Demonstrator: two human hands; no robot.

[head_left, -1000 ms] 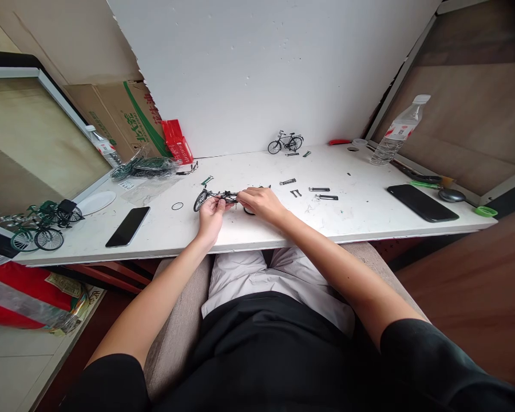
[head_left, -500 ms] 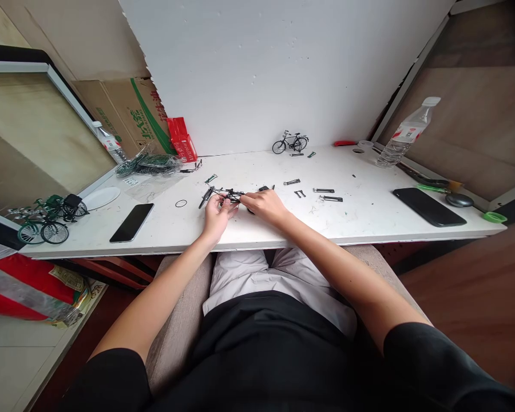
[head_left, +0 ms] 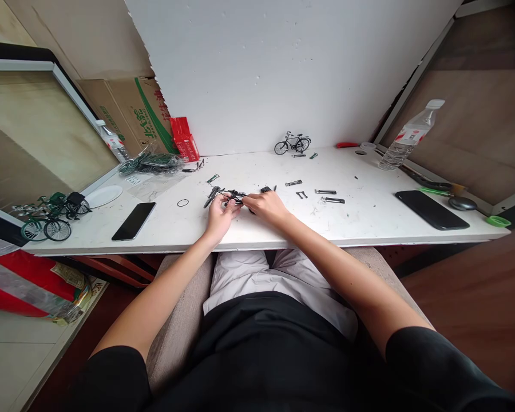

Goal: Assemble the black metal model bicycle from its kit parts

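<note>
Near the table's front edge, a black model bicycle (head_left: 237,195), partly covered by fingers, is between my two hands. My left hand (head_left: 220,216) is closed around its frame, with a wheel (head_left: 212,197) sticking out past the fingers on the left. At the frame's right end, my right hand (head_left: 264,204) pinches with its fingertips; what exactly they grip there is hidden. A small black part (head_left: 265,189) shows just behind the right hand. To the left, a thin black ring (head_left: 182,202) lies flat on the white table (head_left: 171,234).
Loose black parts (head_left: 325,192) lie right of my hands. A complete model bicycle (head_left: 292,143) stands at the back. Green and black model bicycles (head_left: 54,214) and a phone (head_left: 134,221) are left; another phone (head_left: 431,209) and a water bottle (head_left: 412,135) are right.
The view has shifted slightly. Both hands keep their hold on the model bicycle, with only a slight change of its tilt.
</note>
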